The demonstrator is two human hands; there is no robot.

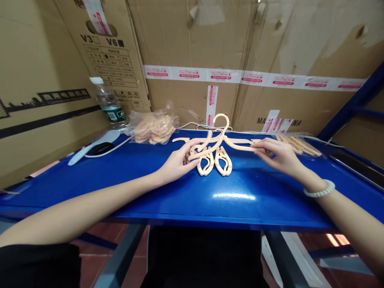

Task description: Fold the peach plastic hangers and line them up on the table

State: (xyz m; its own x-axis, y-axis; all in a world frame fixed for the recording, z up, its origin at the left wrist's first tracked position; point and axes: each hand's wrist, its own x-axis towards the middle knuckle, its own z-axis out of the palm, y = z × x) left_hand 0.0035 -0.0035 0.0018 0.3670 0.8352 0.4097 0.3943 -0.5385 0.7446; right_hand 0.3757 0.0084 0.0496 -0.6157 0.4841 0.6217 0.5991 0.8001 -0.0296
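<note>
A cream plastic folding hanger [218,149] lies on the blue table [234,200], hook pointing away from me, two looped parts below its middle. My left hand [180,162] pinches the hanger's left inner part, fingers closed on it. My right hand [277,154] grips the tip of the hanger's right arm between thumb and fingers. A white bead bracelet [319,191] sits on my right wrist.
A clear bag of cream plastic parts [153,128] lies at the back left, beside a water bottle [109,105] and a white handled tool with a cord [93,146]. A bundle of cream sticks [300,145] lies at the back right. Cardboard boxes [210,52] wall the rear.
</note>
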